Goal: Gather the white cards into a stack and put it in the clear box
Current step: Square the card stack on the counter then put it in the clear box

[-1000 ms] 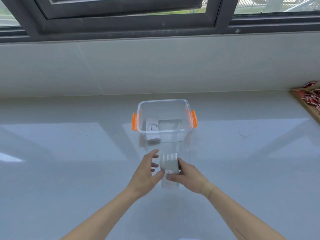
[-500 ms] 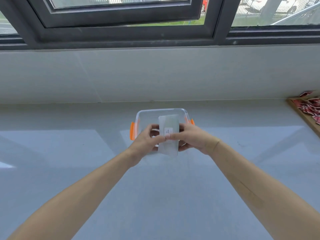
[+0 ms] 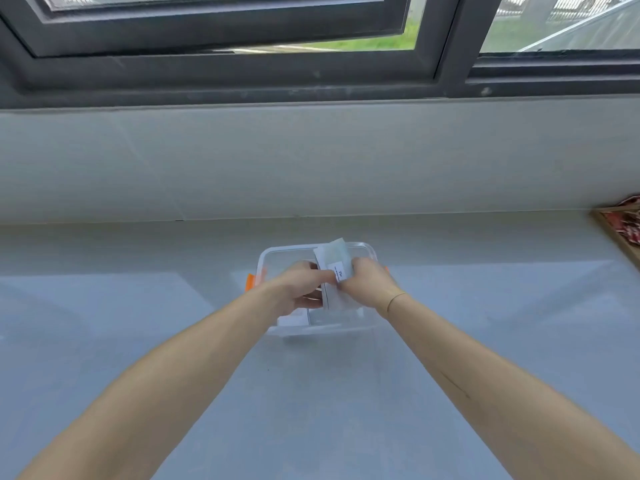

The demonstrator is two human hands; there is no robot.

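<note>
The stack of white cards (image 3: pixel 333 261) is held upright over the clear box (image 3: pixel 277 252), a little tilted, with a small printed label facing me. My left hand (image 3: pixel 299 289) grips its left edge and my right hand (image 3: pixel 369 282) grips its right edge. The box has orange latches on its sides (image 3: pixel 250 282) and stands on the pale grey counter. My hands hide most of its inside; a white item (image 3: pixel 291 320) shows low at its near left.
A grey wall and a dark window frame (image 3: pixel 242 74) rise behind the counter. At the far right edge lies a wooden tray (image 3: pixel 620 230) with red packets. The glossy counter (image 3: pixel 104 323) stretches left and right of the box.
Both hands lifted the card stack from the counter in front of the box and carried it forward over the box opening. The stack now tilts and sits lower into the box.
</note>
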